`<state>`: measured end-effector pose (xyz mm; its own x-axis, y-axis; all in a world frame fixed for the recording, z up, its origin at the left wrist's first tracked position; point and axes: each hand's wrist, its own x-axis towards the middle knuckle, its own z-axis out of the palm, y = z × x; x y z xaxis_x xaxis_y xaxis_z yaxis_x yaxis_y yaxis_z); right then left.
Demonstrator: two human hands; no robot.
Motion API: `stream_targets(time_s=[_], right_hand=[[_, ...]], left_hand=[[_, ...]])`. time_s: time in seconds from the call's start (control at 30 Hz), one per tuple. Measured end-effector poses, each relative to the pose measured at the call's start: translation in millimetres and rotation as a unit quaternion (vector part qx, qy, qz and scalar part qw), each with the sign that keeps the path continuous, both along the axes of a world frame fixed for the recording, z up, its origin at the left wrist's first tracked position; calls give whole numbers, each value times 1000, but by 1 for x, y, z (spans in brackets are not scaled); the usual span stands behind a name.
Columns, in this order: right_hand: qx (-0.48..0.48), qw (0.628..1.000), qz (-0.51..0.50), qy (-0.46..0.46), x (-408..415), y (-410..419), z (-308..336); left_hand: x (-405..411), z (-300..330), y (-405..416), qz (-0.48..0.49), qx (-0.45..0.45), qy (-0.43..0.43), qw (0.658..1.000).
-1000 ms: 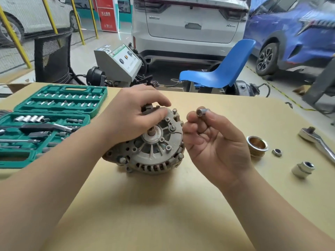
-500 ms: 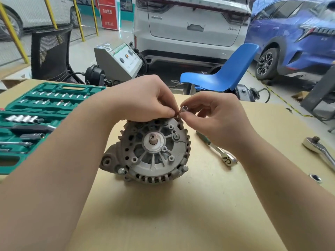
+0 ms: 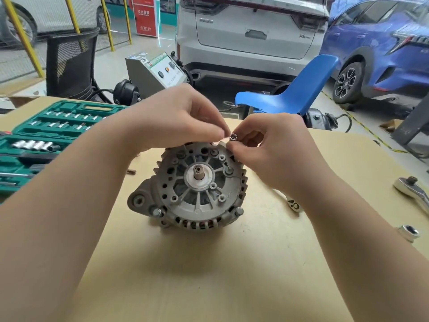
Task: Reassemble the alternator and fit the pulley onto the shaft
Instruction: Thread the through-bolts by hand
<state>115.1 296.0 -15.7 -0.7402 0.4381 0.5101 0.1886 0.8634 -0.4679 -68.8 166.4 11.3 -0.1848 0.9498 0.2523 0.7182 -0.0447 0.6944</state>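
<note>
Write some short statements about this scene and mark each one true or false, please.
1. The right hand pinches a small socket. True.
2. A pulley sits on the alternator shaft. False: the shaft end is bare.
3. The green tool case lies open, left of the alternator. True.
4. The left hand rests flat on the table. False: it is raised, with its fingertips at the alternator's top edge.
5. A blue chair stands behind the table. True.
6. The ratchet at the right edge is held by a hand. False: it lies on the table, untouched.
</note>
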Motion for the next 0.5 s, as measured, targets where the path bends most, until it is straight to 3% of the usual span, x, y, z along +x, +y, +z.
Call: stream_targets(time_s=[0.1, 0.3, 0.4, 0.5], right_hand=[[-70, 997, 10, -1, 2, -1, 1], [-154, 983, 19, -100, 23, 31, 9], [-67, 960, -71, -262, 37, 64, 3], [-29, 883, -143, -446, 44, 81, -14]], left_hand=[[13, -3, 1, 8, 55, -32, 998], [30, -17, 11, 49, 107, 55, 992], [27, -20, 8, 40, 104, 45, 993], [29, -22, 6, 21, 95, 55, 994]])
